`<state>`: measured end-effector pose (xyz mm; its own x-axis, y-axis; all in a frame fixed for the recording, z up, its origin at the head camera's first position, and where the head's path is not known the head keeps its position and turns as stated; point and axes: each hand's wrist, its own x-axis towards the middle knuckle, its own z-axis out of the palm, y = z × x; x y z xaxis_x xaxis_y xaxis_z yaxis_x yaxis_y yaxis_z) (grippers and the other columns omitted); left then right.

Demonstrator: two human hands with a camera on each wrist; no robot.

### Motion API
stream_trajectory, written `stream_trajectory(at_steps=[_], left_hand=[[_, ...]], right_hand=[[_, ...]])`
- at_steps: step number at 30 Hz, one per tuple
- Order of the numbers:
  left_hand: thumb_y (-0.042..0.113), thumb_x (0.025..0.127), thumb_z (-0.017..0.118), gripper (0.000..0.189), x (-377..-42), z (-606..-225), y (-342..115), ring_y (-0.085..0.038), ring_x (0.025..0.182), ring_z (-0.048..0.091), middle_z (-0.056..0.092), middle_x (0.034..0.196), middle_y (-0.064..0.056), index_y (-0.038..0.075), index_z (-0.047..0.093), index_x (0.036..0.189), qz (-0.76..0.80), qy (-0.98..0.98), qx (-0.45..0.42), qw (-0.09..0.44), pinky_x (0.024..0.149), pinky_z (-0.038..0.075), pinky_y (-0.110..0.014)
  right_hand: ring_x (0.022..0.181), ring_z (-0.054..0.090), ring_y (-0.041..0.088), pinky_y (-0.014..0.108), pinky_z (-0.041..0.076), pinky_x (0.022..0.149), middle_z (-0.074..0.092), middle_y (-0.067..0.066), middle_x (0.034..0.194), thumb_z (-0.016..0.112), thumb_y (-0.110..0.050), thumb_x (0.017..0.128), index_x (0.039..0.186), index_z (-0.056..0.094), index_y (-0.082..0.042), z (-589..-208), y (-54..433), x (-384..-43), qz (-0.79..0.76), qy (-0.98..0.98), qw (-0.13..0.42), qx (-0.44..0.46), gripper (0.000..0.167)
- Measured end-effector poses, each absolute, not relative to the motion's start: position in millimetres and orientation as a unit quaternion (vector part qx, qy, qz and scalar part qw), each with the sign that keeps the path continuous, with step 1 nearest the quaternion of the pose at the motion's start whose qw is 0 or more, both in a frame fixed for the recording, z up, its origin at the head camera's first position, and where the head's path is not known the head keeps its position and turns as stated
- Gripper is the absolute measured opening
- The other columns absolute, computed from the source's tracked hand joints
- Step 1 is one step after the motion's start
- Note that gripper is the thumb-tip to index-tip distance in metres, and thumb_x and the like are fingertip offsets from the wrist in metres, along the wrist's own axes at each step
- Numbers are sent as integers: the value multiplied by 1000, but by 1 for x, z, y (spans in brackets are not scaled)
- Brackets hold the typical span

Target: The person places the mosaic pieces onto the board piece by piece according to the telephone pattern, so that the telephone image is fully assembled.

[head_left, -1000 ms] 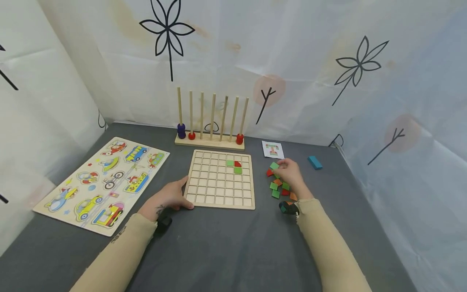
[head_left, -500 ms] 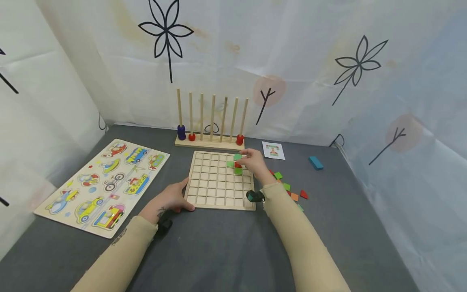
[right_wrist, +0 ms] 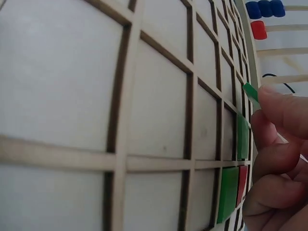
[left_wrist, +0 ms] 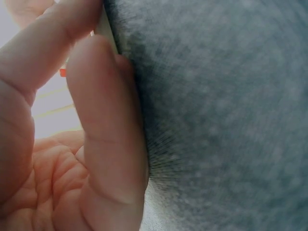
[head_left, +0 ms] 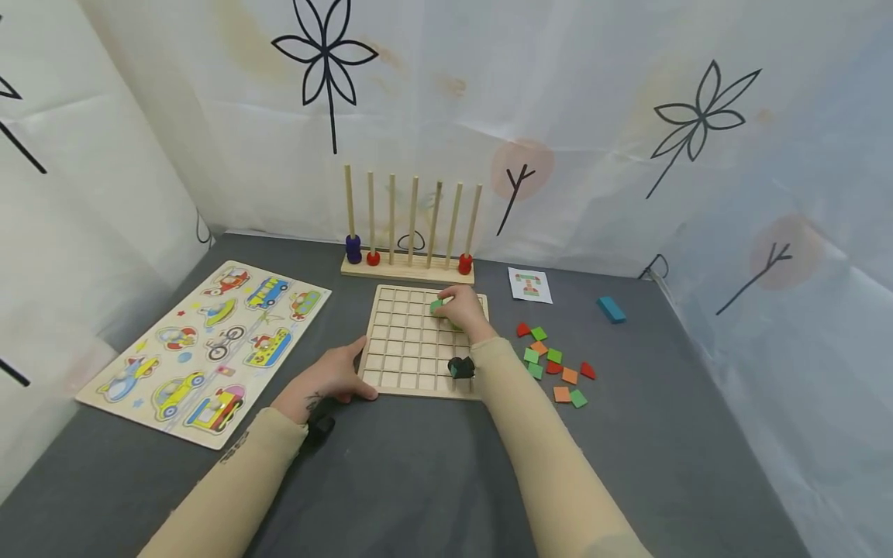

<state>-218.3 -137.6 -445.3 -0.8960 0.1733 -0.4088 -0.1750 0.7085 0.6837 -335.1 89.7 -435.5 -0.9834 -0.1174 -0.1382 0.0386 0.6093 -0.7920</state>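
My left hand holds the near left corner of a wooden grid board, with the thumb at its front edge. In the left wrist view, fingers lie against the board's edge. My right hand is over the board's far right part and pinches a green square tile between thumb and finger. The held tile is tilted, close to the grid. Below it, two green tiles and a red piece sit in cells. In the head view my right hand hides most of these.
Loose green, orange and red tiles lie right of the board. Behind them are a pattern card and a blue block. A peg stand with beads rises behind the board. A vehicle puzzle lies left.
My right hand has carried a green tile from the loose pieces over to the board, then a little further left above it. My left hand has stayed at the board's corner.
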Motion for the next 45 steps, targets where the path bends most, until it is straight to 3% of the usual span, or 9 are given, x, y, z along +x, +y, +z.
stream_trajectory(at_steps=[4,9,21,28,32,35,41,45], left_hand=[[20,66,84,112,-221,-446,-137,-17,52,51,55,76,-10,8,10,150,381,896,1,228,52,46,-29],[20,66,84,113,-222,-445,-137,-18,53,52,56,81,-11,10,10,150,376,897,-7,231,52,46,-29],[21,65,84,113,-221,-449,-137,-19,52,54,57,83,-12,8,11,150,376,898,-3,227,51,46,-30],[19,63,85,114,-220,-449,-137,-19,50,54,58,108,-20,8,12,149,376,900,-9,222,49,46,-30],[19,64,85,115,-220,-449,-137,-18,52,54,58,95,-17,10,10,150,376,897,-15,232,50,46,-29],[20,64,85,115,-219,-449,-138,-18,53,54,56,86,-14,11,9,150,375,896,-19,238,51,46,-28],[19,64,85,114,-218,-447,-139,-19,50,54,60,100,-20,7,11,149,377,899,-2,220,49,46,-30],[20,64,85,114,-219,-448,-138,-19,50,54,59,105,-21,6,11,149,378,899,2,220,50,46,-30]], right_hand=[[95,55,22,33,45,78,55,11,127,69,-11,82,117,64,-7,-435,86,-337,-416,905,89,-17,35],[108,53,25,38,44,88,55,9,129,69,-13,83,118,64,-8,-431,83,-336,-385,918,91,-19,35],[107,56,25,40,44,88,59,8,123,70,-15,82,116,66,-11,-431,74,-336,-328,939,103,-5,35],[105,56,25,39,45,87,57,9,126,69,-15,82,121,62,-10,-428,76,-332,-346,932,109,-15,40],[108,55,27,40,46,88,55,11,126,67,-16,84,124,59,-9,-419,87,-330,-400,911,96,-36,42],[99,56,27,40,47,82,58,13,116,66,-17,85,129,55,-9,-412,102,-330,-458,881,102,-62,45],[62,46,17,32,38,57,60,5,86,64,-13,86,133,50,-11,-397,148,-319,-533,836,93,-98,49],[58,43,10,28,37,53,58,1,84,64,-12,87,133,50,-10,-391,186,-301,-528,841,70,-93,48]])
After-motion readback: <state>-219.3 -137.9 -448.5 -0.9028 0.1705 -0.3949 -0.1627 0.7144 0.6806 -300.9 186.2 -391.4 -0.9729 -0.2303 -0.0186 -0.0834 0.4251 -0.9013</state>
